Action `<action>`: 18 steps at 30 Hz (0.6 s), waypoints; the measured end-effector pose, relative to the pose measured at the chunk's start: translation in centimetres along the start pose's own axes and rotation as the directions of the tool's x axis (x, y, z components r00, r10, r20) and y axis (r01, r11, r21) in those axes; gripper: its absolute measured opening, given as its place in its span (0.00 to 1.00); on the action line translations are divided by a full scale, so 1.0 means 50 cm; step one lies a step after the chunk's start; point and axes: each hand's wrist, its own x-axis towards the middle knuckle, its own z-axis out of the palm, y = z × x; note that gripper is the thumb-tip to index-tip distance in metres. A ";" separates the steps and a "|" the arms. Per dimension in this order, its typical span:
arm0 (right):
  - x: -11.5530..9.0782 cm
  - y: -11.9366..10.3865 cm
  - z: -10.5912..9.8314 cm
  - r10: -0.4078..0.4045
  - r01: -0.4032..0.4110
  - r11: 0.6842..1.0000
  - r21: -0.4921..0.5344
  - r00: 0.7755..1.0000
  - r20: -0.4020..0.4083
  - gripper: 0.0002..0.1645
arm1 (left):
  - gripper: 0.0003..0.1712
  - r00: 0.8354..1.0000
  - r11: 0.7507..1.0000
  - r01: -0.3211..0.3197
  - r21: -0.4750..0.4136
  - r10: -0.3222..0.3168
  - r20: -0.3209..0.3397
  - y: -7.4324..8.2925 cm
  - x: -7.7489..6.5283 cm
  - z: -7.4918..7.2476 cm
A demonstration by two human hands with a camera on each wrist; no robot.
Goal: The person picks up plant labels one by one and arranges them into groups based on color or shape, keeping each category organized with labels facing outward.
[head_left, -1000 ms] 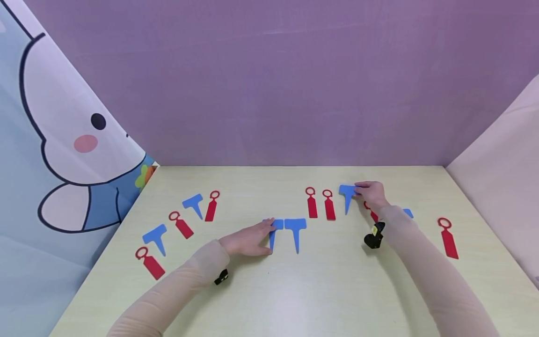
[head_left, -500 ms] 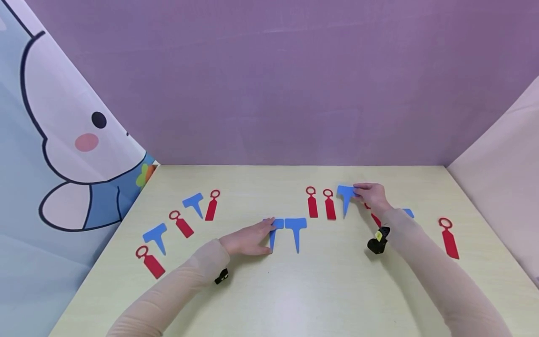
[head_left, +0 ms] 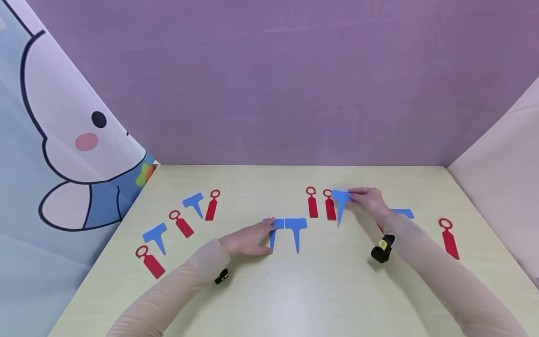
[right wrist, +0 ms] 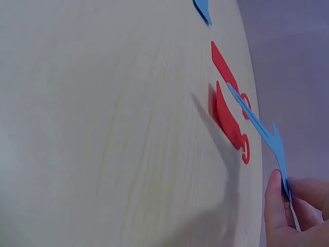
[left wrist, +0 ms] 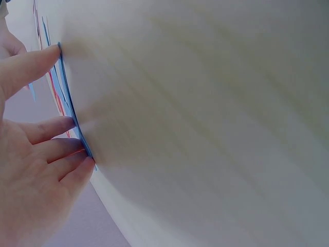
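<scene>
Left hand: your left hand (head_left: 248,239) is bare from the fingertips back to the cuff.
Left cuff: well behind the fingers, your left cuff (head_left: 215,259) is a pale, slightly sheer-looking band.
Left sleeve: farther back from the fingers, your left sleeve (head_left: 168,295) is plain beige, fairly close-fitting, with soft creases.
Left wrist unit: behind the fingers, by the cuff, you wear a small black unit (head_left: 221,276) with a light yellowish spot.
Right hand: your right hand (head_left: 368,200) is bare too.
Right sleeve: behind those fingers, your right sleeve (head_left: 442,276) is matching beige, paler towards the wrist.
Right wrist unit: beside that sleeve's wrist end, behind the fingers, your black, lumpy unit (head_left: 381,253) bears a yellow patch (head_left: 382,244).
</scene>
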 end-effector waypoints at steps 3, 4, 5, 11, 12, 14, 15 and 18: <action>-0.007 -0.001 0.003 0.016 -0.015 1.000 -0.027 1.000 0.018 0.27 | 0.41 1.000 1.000 -0.001 0.000 0.001 0.001 -0.001 0.000 0.000; -0.008 -0.001 0.004 0.018 -0.017 0.999 -0.033 1.000 0.022 0.27 | 0.40 1.000 1.000 -0.002 0.001 0.002 0.001 -0.001 0.000 0.000; -0.009 -0.001 0.004 0.022 -0.021 0.999 -0.047 0.999 0.025 0.27 | 0.40 1.000 1.000 -0.003 0.001 0.003 0.001 -0.001 0.000 0.000; -0.018 0.003 0.013 0.031 -0.029 0.999 -0.043 0.999 0.045 0.26 | 0.40 1.000 1.000 0.005 -0.007 -0.005 0.003 -0.001 -0.001 0.000; -0.020 0.003 0.015 0.031 -0.029 0.999 -0.037 0.998 0.048 0.26 | 0.40 1.000 1.000 0.007 -0.008 -0.007 0.002 -0.001 0.000 0.001; -0.024 0.005 0.019 0.029 -0.027 0.999 -0.030 0.998 0.057 0.26 | 0.40 1.000 1.000 0.007 -0.010 -0.007 0.001 -0.002 0.001 0.002; -0.025 0.006 0.021 0.025 -0.023 0.999 -0.027 0.998 0.061 0.26 | 0.40 1.000 1.000 0.007 -0.010 -0.007 0.001 -0.002 0.001 0.002; -0.028 0.010 0.029 0.016 -0.015 1.000 -0.016 0.998 0.067 0.26 | 0.40 1.000 1.000 0.009 -0.011 -0.009 0.000 -0.003 0.002 0.003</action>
